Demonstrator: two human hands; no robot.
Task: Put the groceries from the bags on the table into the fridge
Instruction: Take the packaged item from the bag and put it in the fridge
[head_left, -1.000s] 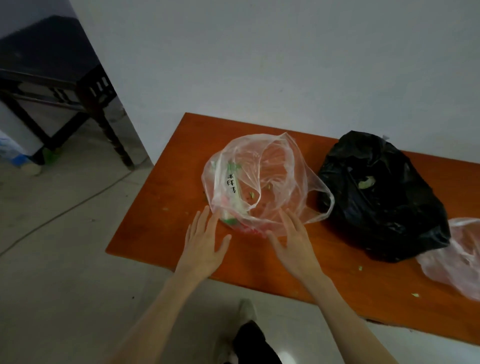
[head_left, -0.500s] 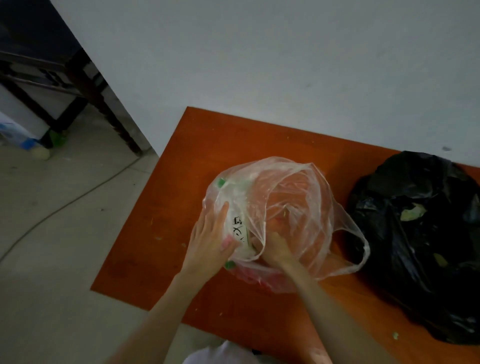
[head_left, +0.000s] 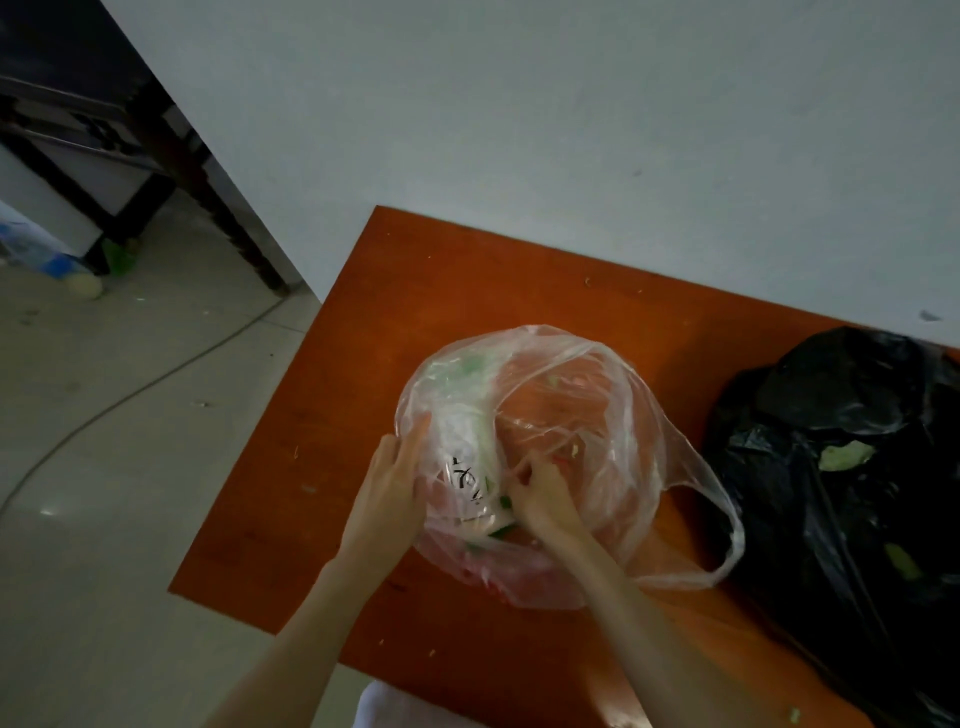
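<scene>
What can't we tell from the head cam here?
- Contents of the clear bag: crumpled film and dim light blur them.
- Right hand fingers: inside the bag, grip unclear.
- Left hand: on the bag's side, grasp uncertain.
- Black bag: opaque, cut by right edge.
- Fridge: out of frame.

Left of the clear plastic bag the orange table lies bare to its edge, and behind the bag bare to the wall. Right of it, the black bag crowds close, touching its loose handle.
</scene>
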